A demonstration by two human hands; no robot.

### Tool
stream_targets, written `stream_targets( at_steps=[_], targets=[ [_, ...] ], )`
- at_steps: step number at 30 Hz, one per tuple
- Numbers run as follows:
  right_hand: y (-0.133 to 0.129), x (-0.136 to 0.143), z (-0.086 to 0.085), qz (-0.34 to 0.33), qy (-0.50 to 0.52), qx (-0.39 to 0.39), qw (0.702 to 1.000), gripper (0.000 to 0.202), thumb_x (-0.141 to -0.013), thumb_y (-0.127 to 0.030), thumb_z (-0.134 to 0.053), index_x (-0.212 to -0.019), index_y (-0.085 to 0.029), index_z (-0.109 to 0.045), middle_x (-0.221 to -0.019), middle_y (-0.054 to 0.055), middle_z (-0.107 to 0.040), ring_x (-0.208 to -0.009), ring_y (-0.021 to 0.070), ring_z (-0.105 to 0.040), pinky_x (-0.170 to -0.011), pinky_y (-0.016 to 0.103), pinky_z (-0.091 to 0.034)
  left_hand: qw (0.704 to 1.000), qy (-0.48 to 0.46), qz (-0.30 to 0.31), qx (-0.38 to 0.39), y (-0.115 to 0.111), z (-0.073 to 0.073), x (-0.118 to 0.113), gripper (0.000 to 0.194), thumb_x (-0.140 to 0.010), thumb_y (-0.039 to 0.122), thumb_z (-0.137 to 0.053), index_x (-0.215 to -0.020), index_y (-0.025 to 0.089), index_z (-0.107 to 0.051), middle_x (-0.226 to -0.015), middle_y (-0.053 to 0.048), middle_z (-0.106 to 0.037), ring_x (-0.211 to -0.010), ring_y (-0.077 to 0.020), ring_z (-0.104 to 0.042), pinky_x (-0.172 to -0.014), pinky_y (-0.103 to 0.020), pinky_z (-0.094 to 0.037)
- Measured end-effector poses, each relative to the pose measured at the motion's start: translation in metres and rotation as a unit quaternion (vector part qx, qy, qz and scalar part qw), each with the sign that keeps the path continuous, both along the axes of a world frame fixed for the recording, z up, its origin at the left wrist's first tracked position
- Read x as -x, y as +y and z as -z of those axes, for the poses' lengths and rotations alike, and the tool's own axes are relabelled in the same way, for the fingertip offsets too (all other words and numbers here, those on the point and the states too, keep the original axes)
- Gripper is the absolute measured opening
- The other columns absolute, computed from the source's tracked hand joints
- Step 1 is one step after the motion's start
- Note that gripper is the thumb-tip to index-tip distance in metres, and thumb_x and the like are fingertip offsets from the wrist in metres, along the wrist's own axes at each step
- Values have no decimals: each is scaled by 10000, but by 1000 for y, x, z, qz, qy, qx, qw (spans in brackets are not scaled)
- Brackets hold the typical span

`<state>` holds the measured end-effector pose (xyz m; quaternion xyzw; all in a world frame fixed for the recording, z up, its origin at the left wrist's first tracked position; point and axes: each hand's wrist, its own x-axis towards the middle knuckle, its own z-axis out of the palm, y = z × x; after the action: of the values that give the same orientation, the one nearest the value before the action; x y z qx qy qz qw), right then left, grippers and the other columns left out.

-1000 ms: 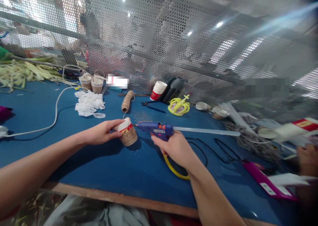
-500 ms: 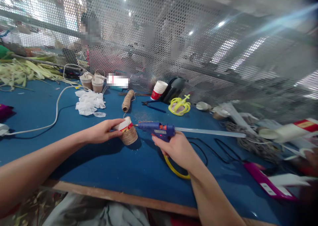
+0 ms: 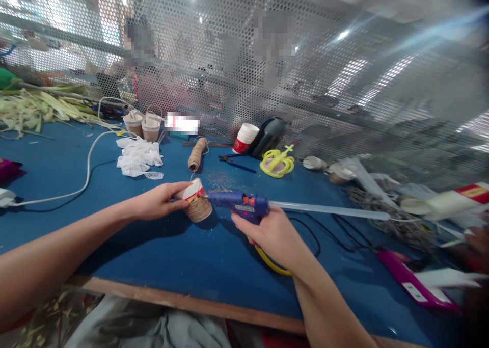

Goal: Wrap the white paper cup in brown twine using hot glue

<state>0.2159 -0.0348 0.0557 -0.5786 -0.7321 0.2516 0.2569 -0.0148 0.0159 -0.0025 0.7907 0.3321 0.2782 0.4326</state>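
Observation:
A paper cup [image 3: 199, 209], partly wound with brown twine, is tilted over the blue table. My left hand [image 3: 162, 200] is closed on its white end, thumb and fingers on either side. My right hand [image 3: 267, 231] is wrapped round the handle of a blue glue gun [image 3: 239, 201], whose nozzle points left and is at the cup beside the edge of the twine. A long clear glue stick [image 3: 328, 209] sticks out of the gun's back. Just behind the cup lies a twine spool [image 3: 197, 154], with a strand running down to the cup.
Behind are white cloth [image 3: 138, 157], two twine-wrapped cups [image 3: 151, 128], pliers [image 3: 239, 164], stacked cups [image 3: 244, 138] and a yellow crown-shaped piece [image 3: 277, 163]. A yellow ring [image 3: 272, 263] lies under my right wrist. Cables and a magenta device [image 3: 418, 282] are at the right.
The glue gun has moved slightly left and tipped, bringing its nozzle to the cup by the twine. The glue stick's rear end is a little lower. My left hand has barely moved.

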Motion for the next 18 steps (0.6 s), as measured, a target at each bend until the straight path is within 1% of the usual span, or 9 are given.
stream_targets(
  at_steps=[3,6,10,14,18],
  targets=[
    [-2,1,0,-6,-9,3,1000,276,-699,-298,-537,-460,-202,-439,-338,-43,-470,-331,100,-435,-398,222,-374,1000,11,19,-6,0,-1,0,472,-855,342,-428,-1276,130,-387,-1138,-95,-581,-989,-219,-537,-857,-323,-429],
    [1,-1,-1,18,-11,21,1000,300,-694,-316,-547,-442,-205,-427,-343,-34,-472,-348,109,-460,-422,224,-400,1000,8,20,4,0,-1,0,472,-855,335,-427,-1277,129,-380,-1152,-97,-574,-1005,-223,-533,-871,-329,-423],
    [7,-4,-2,43,-11,36,998,343,-702,-337,-542,-414,-210,-408,-334,-19,-470,-351,121,-481,-441,233,-416,1000,14,9,13,0,-1,0,485,-851,339,-431,-1278,115,-377,-1147,-105,-579,-998,-230,-538,-868,-337,-428],
    [10,-3,0,48,-8,46,998,353,-711,-330,-538,-405,-204,-415,-346,-14,-484,-356,118,-483,-453,232,-422,1000,14,2,21,1,1,0,499,-845,350,-437,-1282,118,-371,-1126,-95,-596,-989,-226,-547,-862,-337,-435],
    [11,-4,2,48,-11,35,998,359,-716,-333,-536,-404,-202,-418,-342,-17,-483,-348,116,-478,-448,232,-419,1000,7,-2,15,1,2,-1,495,-837,353,-449,-1270,120,-390,-1131,-95,-596,-994,-222,-548,-850,-323,-442]
  ],
)
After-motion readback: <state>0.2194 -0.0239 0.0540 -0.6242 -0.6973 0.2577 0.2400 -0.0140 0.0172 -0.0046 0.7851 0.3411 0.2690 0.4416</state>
